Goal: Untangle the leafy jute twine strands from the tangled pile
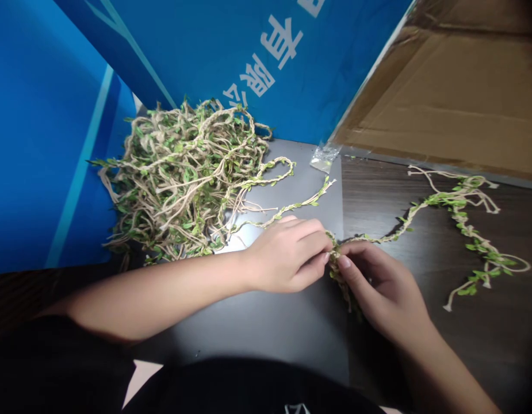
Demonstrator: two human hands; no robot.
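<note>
Between my hands is a braided cord with small green leaves (333, 261). My left hand (291, 253) pinches it from the left, fingers closed. From the other side my right hand (373, 276) grips it between thumb and index finger. Part of the cord hangs below the fingers, and a braided length (390, 234) runs right across the dark wood. It leads to a leafy bunch with loose cord ends (464, 198). Left of my hands lies a large tangled pile of similar leafy cords (183, 178), with one strand (291, 207) trailing out.
Blue panels (231, 34) with white characters stand behind the pile and at left. A brown cardboard panel (455, 92) leans at the back right. A small clear plastic piece (325, 158) sits near its corner. A grey sheet (257, 322) borders the dark wood surface (421, 299).
</note>
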